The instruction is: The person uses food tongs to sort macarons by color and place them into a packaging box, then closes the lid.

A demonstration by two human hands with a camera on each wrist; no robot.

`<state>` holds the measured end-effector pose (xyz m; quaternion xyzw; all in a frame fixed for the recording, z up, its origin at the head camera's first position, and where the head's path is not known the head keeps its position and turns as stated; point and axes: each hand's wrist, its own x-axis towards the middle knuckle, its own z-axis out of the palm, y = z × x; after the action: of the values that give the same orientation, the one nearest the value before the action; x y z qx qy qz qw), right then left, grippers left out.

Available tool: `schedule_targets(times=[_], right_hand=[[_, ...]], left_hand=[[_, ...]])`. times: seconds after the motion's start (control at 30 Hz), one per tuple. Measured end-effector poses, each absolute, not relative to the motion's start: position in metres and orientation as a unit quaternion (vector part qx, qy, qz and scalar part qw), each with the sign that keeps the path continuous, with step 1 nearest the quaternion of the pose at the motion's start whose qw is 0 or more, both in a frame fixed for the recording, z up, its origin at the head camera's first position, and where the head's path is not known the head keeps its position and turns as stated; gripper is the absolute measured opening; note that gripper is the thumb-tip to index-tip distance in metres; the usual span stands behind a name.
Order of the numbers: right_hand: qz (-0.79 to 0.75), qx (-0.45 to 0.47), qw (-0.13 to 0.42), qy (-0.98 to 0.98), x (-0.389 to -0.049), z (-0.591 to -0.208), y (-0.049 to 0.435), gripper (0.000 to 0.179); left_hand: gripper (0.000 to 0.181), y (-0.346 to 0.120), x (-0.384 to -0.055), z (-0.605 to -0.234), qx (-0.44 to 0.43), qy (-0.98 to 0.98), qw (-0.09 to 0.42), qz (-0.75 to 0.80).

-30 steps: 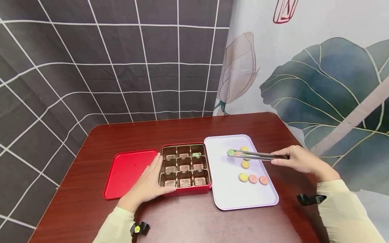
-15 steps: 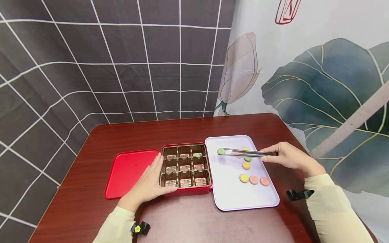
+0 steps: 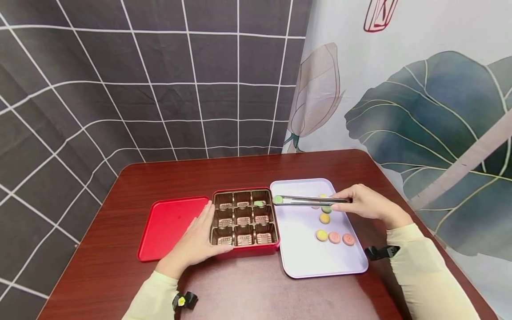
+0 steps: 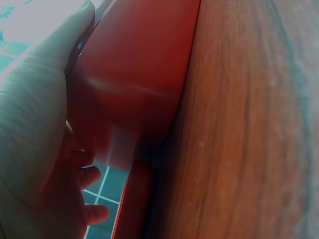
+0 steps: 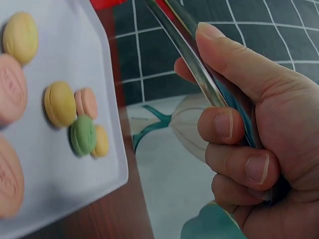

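My right hand (image 3: pixel 366 205) grips metal tongs (image 3: pixel 312 203), fingers curled around them in the right wrist view. At the tongs' tips a green macaron (image 3: pixel 278 200) is pinched, over the tray's left edge beside the box. My left hand (image 3: pixel 196 238) lies against the front left corner of a red box (image 3: pixel 252 250), fingers straight along its left side and thumb at the front rim. A brown insert divides the box into several compartments; a green macaron (image 3: pixel 259 203) sits in the back right one. In the left wrist view the thumb touches the box's rim.
A white tray (image 3: pixel 304 262) stands against the box's right side. On it lie yellow macarons (image 3: pixel 322 235), pink macarons (image 3: pixel 334 238) and a green macaron (image 5: pixel 83 135). Left of the box lies a red lid (image 3: pixel 168 226), partly behind my left hand. All rest on a brown table (image 3: pixel 240 293).
My right hand has moved left with the tongs, carrying the green macaron from mid-tray to the tray's left edge by the box. The left hand has stayed in place.
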<state>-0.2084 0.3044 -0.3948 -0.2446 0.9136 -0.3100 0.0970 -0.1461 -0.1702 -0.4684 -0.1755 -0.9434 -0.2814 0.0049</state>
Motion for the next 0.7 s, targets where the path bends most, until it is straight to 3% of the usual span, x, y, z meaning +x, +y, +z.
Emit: schedule_targets(times=[0.7], right_hand=[[-0.282, -0.289, 0.127, 0.906, -0.215, -0.391, 0.269, 0.042]], left_hand=[[0.123, -0.169, -0.151, -0.471, -0.176, -0.94, 0.013, -0.292]])
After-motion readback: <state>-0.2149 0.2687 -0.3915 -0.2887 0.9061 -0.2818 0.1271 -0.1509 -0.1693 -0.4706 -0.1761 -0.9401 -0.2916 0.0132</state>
